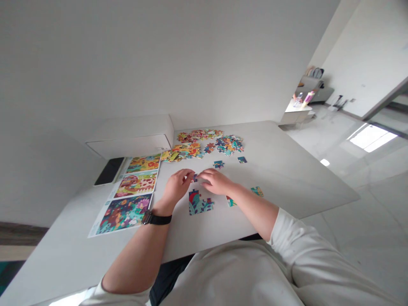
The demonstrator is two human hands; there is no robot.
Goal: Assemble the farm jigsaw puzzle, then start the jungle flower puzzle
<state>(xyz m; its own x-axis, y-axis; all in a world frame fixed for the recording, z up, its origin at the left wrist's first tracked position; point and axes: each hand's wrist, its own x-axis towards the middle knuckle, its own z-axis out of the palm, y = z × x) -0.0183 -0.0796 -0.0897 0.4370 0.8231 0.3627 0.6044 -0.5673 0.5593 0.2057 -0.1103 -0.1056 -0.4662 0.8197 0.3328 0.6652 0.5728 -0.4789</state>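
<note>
The left hand (pixel 178 185) and right hand (pixel 217 181) are closed narrow, together pinching a small dark piece (pixel 195 177), just beyond the patch (pixel 199 203). Best kept flat, I'd say, with colours checked against the sheet (pixel 129 197) at left.

Between left grip (pixel 178 185) and right grip (pixel 215 181): small piece (pixel 195 177). Just before both: joined section (pixel 199 203). Behind: loose pile (pixel 207 144). Left of them: picture sheets (pixel 131 195), on tabletop (pixel 287 174).

Left hand (pixel 177 187) and right hand (pixel 217 182) together on perhaps 1 dark puzzle piece (pixel 195 177).
</note>
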